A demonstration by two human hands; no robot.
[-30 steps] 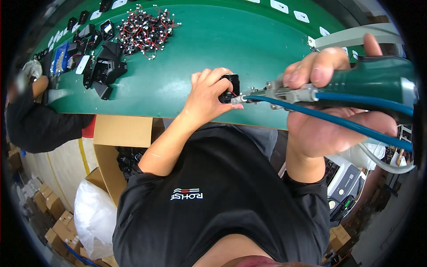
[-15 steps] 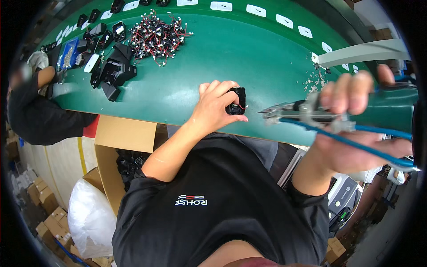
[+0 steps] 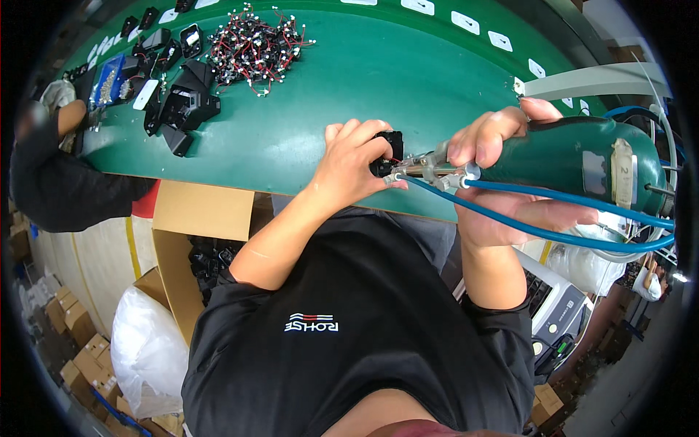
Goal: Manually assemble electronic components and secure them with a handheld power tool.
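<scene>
My left hand (image 3: 351, 162) is closed around a small black plastic housing (image 3: 394, 143) at the near edge of the green table. A bit of red wire shows inside the housing. Wrapped around a green powered screwdriver (image 3: 564, 154) is my right hand (image 3: 499, 218). The screwdriver lies nearly level, its metal nose with clear fittings pointing left at the housing. Blue tubes (image 3: 539, 231) run along it to the right. The nose reaches the housing's right side; whether the tip touches inside is hidden by the fittings and fingers.
A heap of black parts with red wires (image 3: 255, 52) lies farther back on the green table (image 3: 320, 87). Left of it are black housings (image 3: 186, 105) and a blue tray (image 3: 111, 81). An open carton (image 3: 204, 211) stands below the table's edge. Another person (image 3: 62, 171) sits at far left.
My right hand has brought the screwdriver leftward to the housing, with its nose now beside my left fingers. My left hand keeps its hold on the housing. The view has shifted slightly.
</scene>
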